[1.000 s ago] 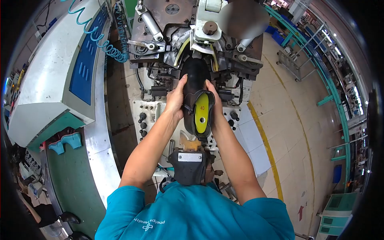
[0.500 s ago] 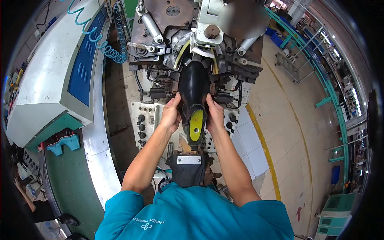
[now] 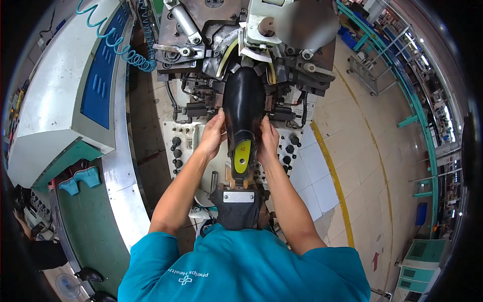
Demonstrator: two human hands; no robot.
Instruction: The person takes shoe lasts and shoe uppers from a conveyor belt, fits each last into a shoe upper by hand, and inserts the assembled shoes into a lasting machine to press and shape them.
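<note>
A black shoe upper on a yellow-green last marked 40 lies lengthwise in the machine, toe towards the curved yellow-edged jaws. Its heel end rests near the brown support above a dark padded block with a metal plate. My left hand is at the shoe's left side, fingers closed against it. On the opposite side, my right hand presses its fingers to the shoe, partly hidden behind the edge.
Control knobs flank the shoe on a pale panel. A white and blue machine stands at left, with teal boots on a green surface. A metal cart stands right. Part of another person shows lower left.
The shoe has levelled out, with more of its black toe showing and its heel end lower near the support. Both hands have slid back along its sides.
</note>
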